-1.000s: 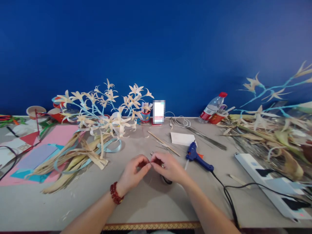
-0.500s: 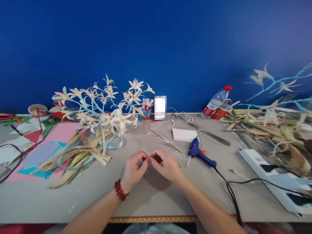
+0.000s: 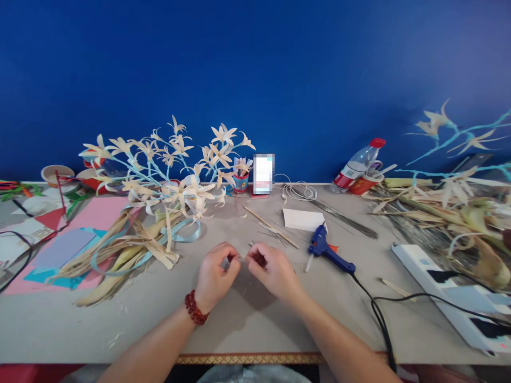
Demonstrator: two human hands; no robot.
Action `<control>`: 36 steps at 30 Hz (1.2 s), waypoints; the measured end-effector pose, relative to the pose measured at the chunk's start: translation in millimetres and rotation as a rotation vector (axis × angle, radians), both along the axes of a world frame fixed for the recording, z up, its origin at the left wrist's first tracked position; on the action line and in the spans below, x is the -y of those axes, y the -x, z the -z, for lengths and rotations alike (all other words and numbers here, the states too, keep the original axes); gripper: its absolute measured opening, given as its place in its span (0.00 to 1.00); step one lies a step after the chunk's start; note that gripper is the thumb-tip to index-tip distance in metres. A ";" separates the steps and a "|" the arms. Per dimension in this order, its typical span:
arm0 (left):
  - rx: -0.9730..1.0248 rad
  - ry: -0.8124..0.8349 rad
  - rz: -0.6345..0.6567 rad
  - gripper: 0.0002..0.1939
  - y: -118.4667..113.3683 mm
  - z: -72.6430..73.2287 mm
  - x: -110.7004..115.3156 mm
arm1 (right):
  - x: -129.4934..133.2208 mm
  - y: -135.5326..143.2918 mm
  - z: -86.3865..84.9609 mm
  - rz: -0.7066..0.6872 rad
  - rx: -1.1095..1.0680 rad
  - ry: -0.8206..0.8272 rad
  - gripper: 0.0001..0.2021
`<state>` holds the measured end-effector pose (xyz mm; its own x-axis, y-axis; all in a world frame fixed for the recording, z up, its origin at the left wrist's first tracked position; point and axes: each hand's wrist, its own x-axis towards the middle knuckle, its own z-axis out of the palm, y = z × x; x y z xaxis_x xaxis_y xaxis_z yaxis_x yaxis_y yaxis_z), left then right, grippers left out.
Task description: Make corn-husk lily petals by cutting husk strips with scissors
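Over the middle of the grey table (image 3: 151,324), my left hand (image 3: 217,274) has thumb and forefinger pinched together, with a red bead bracelet (image 3: 195,307) on its wrist. A small gap separates it from my right hand (image 3: 271,268), also closed in a pinch. A thin pale sliver seems to show between the fingertips, too small to identify. Right of my right hand lies a blue glue gun (image 3: 329,252), its nozzle beside a white card (image 3: 303,219). Thin sticks (image 3: 271,227) lie just beyond my hands.
Pale flowers on light-blue stems (image 3: 159,173), dried husks (image 3: 131,244) and pink paper (image 3: 107,213) are at the left. A phone (image 3: 262,174) stands at the back. To the right are a bottle (image 3: 357,166), more husks (image 3: 439,207), a power strip (image 3: 447,298) and black cables (image 3: 375,306).
My left hand has moved slightly left, opening a small gap between the two hands' fingertips. My right hand has barely moved. The camera view has shifted a little.
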<state>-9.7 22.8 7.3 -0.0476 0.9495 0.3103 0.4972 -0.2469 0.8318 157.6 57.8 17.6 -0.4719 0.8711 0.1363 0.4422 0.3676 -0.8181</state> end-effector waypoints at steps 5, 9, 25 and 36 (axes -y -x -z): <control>0.078 -0.007 0.042 0.08 1.1 -2.9 -1.2 | -1.0 -1.6 -2.1 0.033 -0.027 0.013 0.03; -0.007 -0.021 0.115 0.06 -5.1 -1.4 -0.8 | 0.2 0.6 0.2 -0.001 0.007 0.007 0.03; -0.070 -0.014 0.052 0.06 -6.1 -2.3 -1.6 | 2.1 1.1 0.5 0.034 -0.004 -0.030 0.03; -0.106 -0.079 -0.012 0.04 -5.9 -2.3 0.8 | 0.6 -1.6 -4.2 0.005 -0.059 0.028 0.08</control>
<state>-3.8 22.0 9.6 -0.0220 0.9215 0.3878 0.5847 -0.3028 0.7526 159.3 57.2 21.9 -0.4590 0.8774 0.1397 0.3948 0.3423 -0.8526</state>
